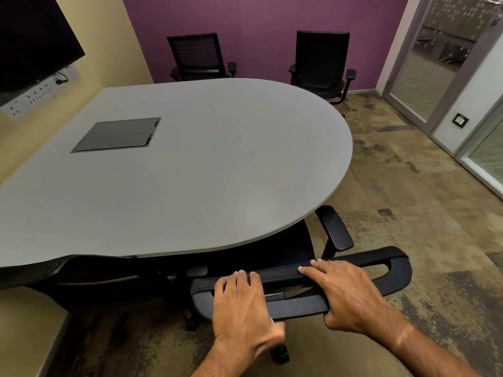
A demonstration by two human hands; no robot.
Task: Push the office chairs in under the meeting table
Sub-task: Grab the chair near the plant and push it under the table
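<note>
I am holding the near chair's backrest (302, 284) with both hands, left hand (242, 308) and right hand (351, 297) each keeping a closed grip over its top edge for an even push; its seat is already sitting under the worktop (190, 170).

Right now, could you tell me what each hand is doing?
Left hand: grips the chair backrest top.
Right hand: grips the same backrest.

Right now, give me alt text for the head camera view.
Both hands, left hand and right hand, grip the backrest of a black office chair partly under a grey meeting table. Two more chairs stand beyond it, by a purple wall.
</note>
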